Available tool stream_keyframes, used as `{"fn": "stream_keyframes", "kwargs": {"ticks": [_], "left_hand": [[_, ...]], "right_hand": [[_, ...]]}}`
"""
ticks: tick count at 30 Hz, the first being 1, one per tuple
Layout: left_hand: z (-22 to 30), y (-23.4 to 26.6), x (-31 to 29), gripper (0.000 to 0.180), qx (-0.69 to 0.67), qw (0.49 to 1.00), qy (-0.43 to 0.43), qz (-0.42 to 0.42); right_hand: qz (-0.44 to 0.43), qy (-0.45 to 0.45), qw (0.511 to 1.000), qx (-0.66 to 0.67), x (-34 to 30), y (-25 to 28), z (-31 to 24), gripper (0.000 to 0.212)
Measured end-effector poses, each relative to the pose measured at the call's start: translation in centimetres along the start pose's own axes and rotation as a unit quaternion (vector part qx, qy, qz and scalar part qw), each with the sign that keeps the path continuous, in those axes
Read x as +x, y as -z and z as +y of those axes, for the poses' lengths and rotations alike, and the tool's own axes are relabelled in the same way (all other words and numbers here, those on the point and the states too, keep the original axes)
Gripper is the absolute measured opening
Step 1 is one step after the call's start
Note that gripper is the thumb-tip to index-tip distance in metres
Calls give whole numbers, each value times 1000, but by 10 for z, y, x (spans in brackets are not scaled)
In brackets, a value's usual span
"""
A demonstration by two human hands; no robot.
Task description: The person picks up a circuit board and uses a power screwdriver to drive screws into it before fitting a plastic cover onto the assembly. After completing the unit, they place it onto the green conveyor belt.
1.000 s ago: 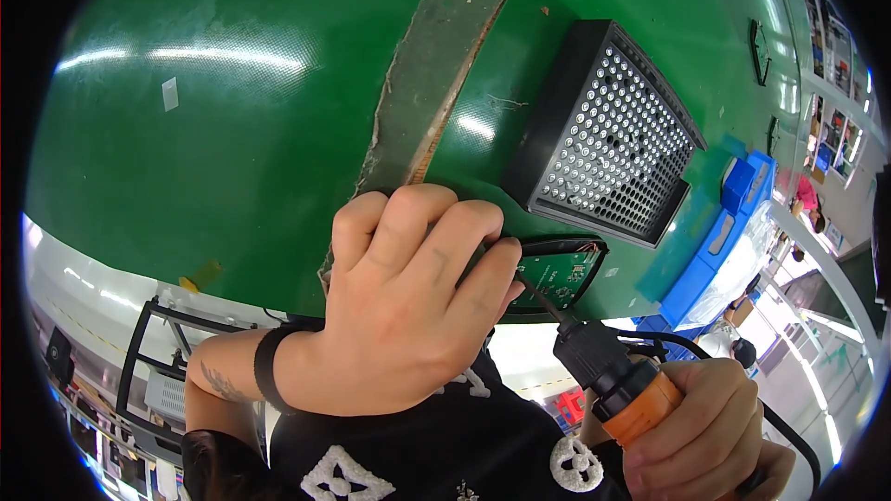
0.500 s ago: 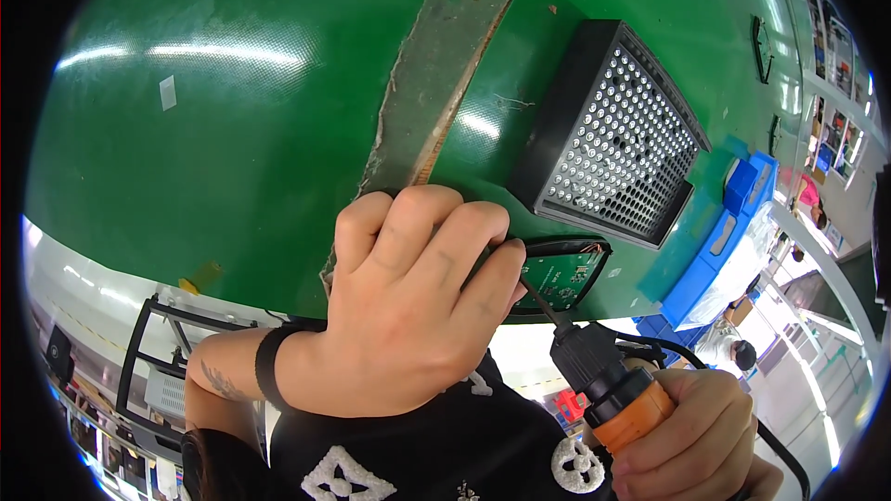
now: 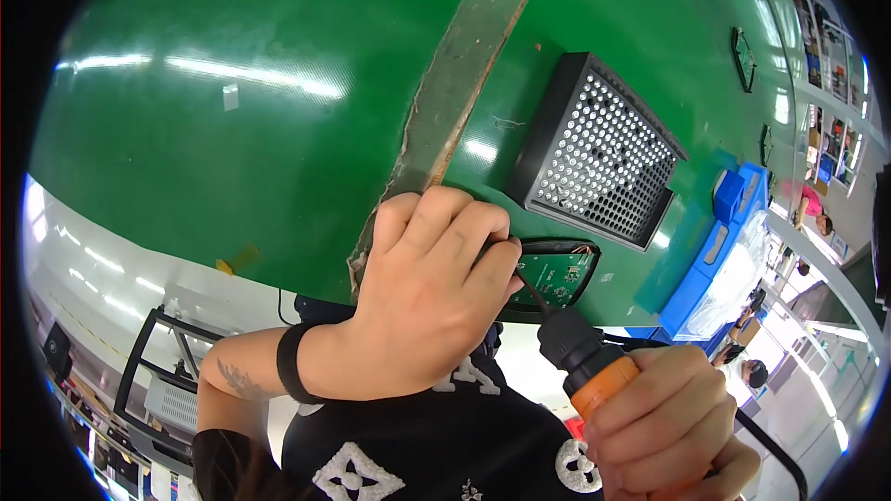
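Note:
At the table's near edge lies a green circuit board (image 3: 554, 276) in a black casing (image 3: 594, 258), with some thin wires at its far right corner. My left hand (image 3: 432, 264) is closed over the casing's left part, fingers bent; whatever its fingertips grip is hidden. My right hand (image 3: 664, 417) is wrapped round an orange and black electric screwdriver (image 3: 574, 353). Its thin bit slants up-left to the board beside my left fingertips, and the tip is hidden there. Just beyond stands a black tray (image 3: 548, 121) with rows of holes, many filled with small shiny silver pieces, perhaps screws.
A worn grey-green strip (image 3: 450, 83) crosses the green table (image 3: 278, 158). Right of the tray stands a blue bin (image 3: 705, 269) with clear plastic in it. More boards (image 3: 742, 60) lie at the far right. A black cable (image 3: 775, 445) trails from the screwdriver. People are in the right background.
The view has shifted a little. The screwdriver now stands slightly further left and closer to the board, its bit still by my left fingertips. My left hand keeps its grip.

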State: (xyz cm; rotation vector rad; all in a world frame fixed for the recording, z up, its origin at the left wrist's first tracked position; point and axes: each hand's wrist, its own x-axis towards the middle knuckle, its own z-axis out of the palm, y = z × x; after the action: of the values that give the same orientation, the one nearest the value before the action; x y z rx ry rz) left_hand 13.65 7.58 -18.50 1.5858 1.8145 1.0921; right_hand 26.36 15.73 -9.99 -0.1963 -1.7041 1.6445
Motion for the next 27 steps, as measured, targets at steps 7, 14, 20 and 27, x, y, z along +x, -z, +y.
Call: {"fn": "stream_keyframes", "kwargs": {"ticks": [7, 14, 20, 27], "left_hand": [[4, 3, 0, 33, -29, 999, -20, -11], [21, 40, 75, 17, -197, 969, 4, -146], [-14, -29, 330, 15, -275, 930, 221, -99], [-11, -102, 391, 24, 406, 815, -327, 252]], "right_hand": [[32, 71, 997, 11, 7, 7, -6, 39], [171, 308, 933, 78, 10, 67, -60, 33], [204, 291, 935, 6, 19, 69, -35, 35], [87, 113, 989, -50, 21, 82, -25, 46]]}}
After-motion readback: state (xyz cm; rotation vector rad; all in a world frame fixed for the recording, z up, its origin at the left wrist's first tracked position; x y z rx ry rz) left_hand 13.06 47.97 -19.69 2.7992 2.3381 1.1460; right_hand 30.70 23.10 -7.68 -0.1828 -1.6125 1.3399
